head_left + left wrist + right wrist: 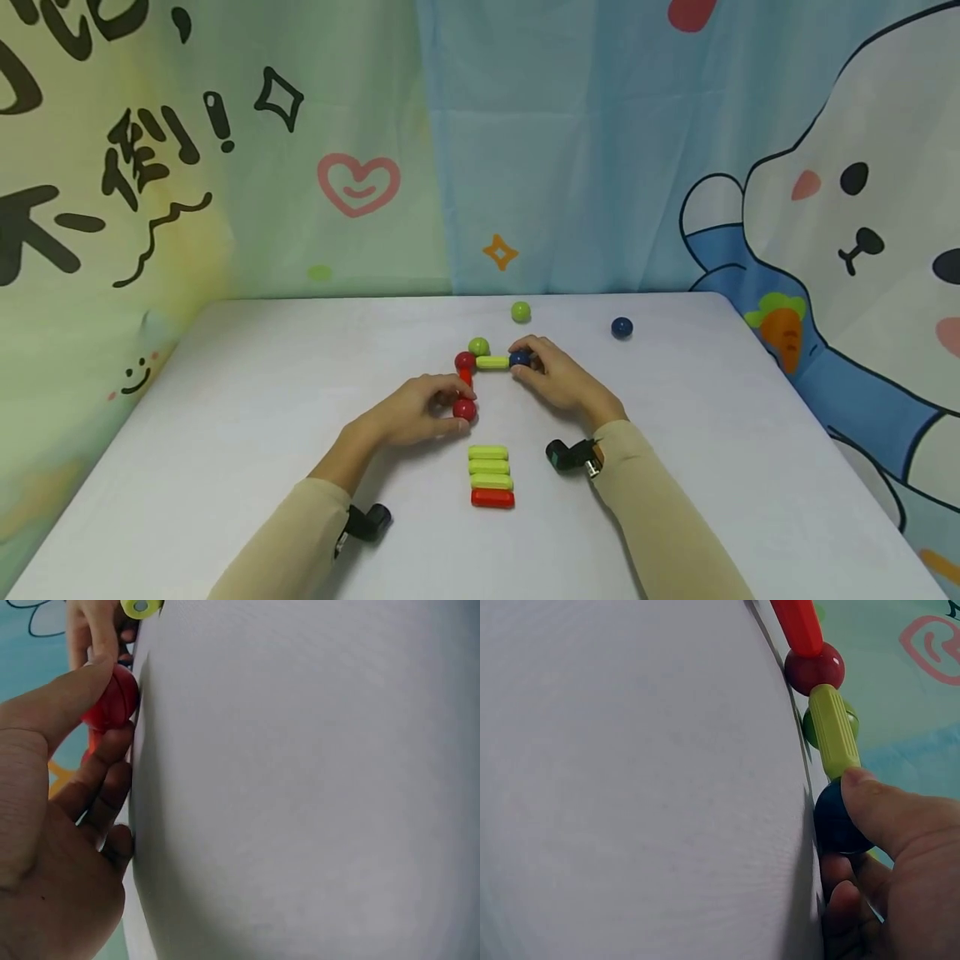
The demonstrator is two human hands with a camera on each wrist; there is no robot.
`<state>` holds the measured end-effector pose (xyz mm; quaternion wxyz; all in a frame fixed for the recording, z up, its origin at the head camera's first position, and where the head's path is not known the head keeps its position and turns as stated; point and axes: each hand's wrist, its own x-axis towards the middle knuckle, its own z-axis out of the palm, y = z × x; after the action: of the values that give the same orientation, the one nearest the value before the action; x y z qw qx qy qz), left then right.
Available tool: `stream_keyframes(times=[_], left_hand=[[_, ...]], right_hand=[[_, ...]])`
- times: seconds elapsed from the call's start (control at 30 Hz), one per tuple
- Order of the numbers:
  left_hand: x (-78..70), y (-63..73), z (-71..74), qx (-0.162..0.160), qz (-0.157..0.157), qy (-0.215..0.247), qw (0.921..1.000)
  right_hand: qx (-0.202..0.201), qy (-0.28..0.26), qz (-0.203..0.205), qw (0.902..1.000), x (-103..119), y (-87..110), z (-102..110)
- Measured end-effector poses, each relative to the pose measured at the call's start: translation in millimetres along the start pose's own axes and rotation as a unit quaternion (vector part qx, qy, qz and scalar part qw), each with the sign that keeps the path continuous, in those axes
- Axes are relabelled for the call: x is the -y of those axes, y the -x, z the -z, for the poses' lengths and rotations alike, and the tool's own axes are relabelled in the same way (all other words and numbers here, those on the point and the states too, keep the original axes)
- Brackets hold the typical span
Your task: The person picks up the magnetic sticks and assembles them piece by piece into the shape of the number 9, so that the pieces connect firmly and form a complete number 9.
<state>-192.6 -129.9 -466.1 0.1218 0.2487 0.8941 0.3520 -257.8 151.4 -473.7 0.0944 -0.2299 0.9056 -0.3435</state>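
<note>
In the head view, a red rod (467, 377) joins a near red ball (465, 410) to a far red ball (465, 361). From the far ball, a yellow-green rod (492, 362) runs right to a dark blue ball (517, 358). My left hand (412, 408) grips the near red ball, thumb and fingers on either side, as the left wrist view shows on that ball (112, 697). Thumb and fingers of my right hand (562, 379) hold the blue ball (838, 821). Just behind the corner is a green ball (478, 345); whether it touches is unclear.
Nearer the front of the white table (300, 333) lie several yellow-green rods (489, 467) in a stack-like row, with a red rod (492, 498) alongside. A loose green ball (521, 312) and a dark blue ball (622, 327) sit near the back edge, before a printed curtain (525, 167).
</note>
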Motion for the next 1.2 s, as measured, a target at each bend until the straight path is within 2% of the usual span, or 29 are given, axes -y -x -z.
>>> stream_keyframes(times=[0.17, 0.43, 0.67, 1.0, 1.2], left_hand=[[2.5, -0.4, -1.8, -0.011, 0.024, -0.003, 0.9997], [8.3, -3.9, -8.0, -0.012, 0.032, 0.003, 0.9994], [6.5, -9.4, -5.8, -0.021, 0.017, 0.007, 0.9996], [7.1, -10.7, -3.2, -0.03, 0.008, 0.009, 0.9995], [10.8, -4.3, -3.2, -0.025, 0.024, 0.009, 0.9994]], right_hand=[[0.006, -0.009, -0.009, 0.9999, -1.5, -1.8, -0.5], [0.01, -0.014, -0.007, 0.9998, -7.2, 2.2, -1.0], [-0.01, 0.0, -0.009, 0.9999, -7.5, 2.3, 1.6], [0.001, 0.017, -0.015, 0.9997, -2.2, -2.5, 8.4], [0.003, 0.032, -0.006, 0.9995, -0.6, -3.3, 1.6]])
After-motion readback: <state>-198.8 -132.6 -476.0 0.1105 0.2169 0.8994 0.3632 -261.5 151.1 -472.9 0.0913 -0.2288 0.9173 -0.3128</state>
